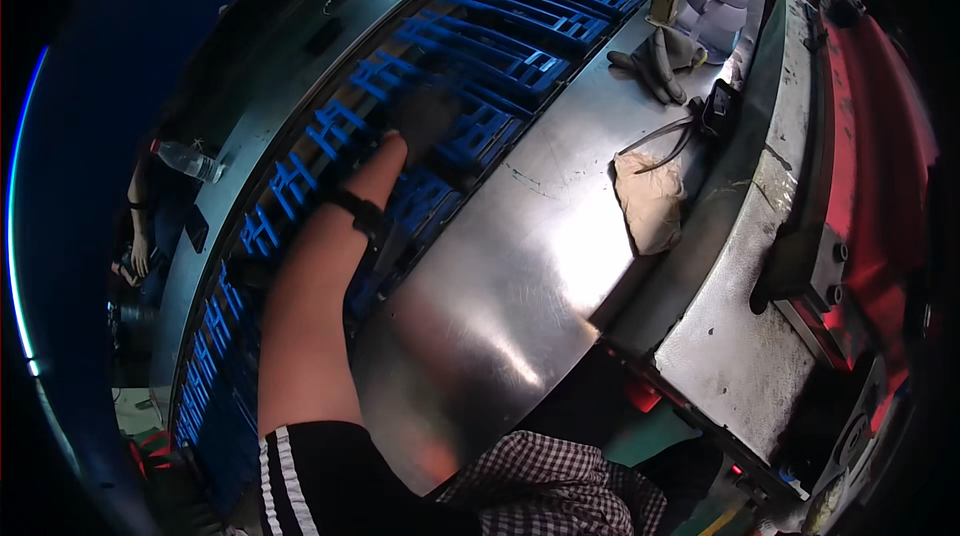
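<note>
My left hand (430, 118), in a dark glove, reaches over a row of blue slatted parts (490, 71) that lie along a long trough. It is smeared by motion, so its fingers do not show clearly, and I cannot tell whether it holds anything. A dark watch or band (362, 216) circles my wrist. Closest to the hand are blue bars and crosspieces, which run on past it toward the far end. More blue H-shaped pieces (290, 186) stand along the trough's left side. My right hand is out of view.
A shiny metal ledge (500, 256) borders the trough, bearing a tan cloth pad (650, 201), grey gloves (660, 61), a black strapped device (717, 106) and a pale lilac jug (718, 11). Across the trough are a clear bottle (188, 160) and another person's arm (139, 201). Red machinery (875, 136) stands right.
</note>
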The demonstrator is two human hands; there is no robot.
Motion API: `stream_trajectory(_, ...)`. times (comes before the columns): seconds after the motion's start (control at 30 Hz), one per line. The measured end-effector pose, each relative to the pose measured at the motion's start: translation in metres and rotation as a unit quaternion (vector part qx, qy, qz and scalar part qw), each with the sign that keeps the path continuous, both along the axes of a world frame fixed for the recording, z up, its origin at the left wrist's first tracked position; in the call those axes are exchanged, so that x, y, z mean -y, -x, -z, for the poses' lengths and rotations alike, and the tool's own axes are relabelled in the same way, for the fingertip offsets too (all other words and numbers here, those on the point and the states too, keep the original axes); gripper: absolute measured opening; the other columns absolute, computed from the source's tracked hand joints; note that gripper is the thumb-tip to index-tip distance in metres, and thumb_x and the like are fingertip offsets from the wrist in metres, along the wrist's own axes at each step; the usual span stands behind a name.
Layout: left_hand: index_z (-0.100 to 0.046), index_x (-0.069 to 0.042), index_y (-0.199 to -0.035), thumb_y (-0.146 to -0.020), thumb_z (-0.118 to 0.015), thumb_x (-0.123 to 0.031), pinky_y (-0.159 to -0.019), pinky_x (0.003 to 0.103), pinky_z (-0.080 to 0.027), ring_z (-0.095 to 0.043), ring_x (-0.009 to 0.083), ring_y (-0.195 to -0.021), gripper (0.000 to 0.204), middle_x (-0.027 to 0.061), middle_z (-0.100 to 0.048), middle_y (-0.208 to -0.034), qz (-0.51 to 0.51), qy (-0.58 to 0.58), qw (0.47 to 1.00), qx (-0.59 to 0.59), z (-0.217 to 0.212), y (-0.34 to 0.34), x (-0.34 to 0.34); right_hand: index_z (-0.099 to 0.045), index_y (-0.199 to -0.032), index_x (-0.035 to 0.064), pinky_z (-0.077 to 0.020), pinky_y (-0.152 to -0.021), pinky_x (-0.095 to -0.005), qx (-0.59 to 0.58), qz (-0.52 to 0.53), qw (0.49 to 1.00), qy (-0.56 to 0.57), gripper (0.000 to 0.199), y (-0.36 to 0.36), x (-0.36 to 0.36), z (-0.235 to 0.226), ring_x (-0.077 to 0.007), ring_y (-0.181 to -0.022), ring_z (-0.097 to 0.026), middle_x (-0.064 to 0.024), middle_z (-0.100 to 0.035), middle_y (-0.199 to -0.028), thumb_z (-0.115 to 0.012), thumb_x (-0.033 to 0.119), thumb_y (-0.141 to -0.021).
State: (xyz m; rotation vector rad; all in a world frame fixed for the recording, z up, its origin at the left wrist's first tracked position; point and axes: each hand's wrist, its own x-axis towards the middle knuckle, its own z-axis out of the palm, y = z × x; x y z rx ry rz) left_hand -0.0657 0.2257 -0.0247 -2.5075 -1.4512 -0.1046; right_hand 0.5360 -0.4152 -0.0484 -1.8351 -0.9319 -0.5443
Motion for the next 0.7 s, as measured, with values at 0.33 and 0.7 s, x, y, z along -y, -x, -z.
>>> stream_trajectory(0.33, -0.073, -0.006, -0.113, -0.094, -0.061, -0.028, -0.095, 0.051, -0.053, -0.069, 0.0409, -0.106, 0.031, 0.0217, -0.072, -0.111, -0.078, 0.098, 0.979, 0.160, 0.012, -0.001, 0.002, -0.058, -0.134, -0.0085, -0.0511, -0.107, -0.0439, 0.021, -0.013, 1.000, -0.006, 0.042, -0.002, 0.003, 0.011, -0.0324, -0.121, -0.063, -0.0214, -0.064, -0.132, -0.062, 0.015, -0.100)
stream_trajectory(0.7, -0.071, -0.011, -0.127, -0.096, -0.066, -0.038, -0.097, 0.041, -0.053, -0.070, 0.0300, -0.112, 0.041, 0.0133, -0.074, -0.121, -0.040, 0.164, 0.949, 0.268, -0.003, 0.019, 0.009, -0.057, -0.136, -0.0080, -0.0510, -0.107, -0.0446, 0.059, -0.039, 0.997, -0.030, 0.045, 0.005, 0.014, -0.007, -0.0333, -0.123, -0.062, -0.0218, -0.063, -0.133, -0.064, 0.018, -0.100)
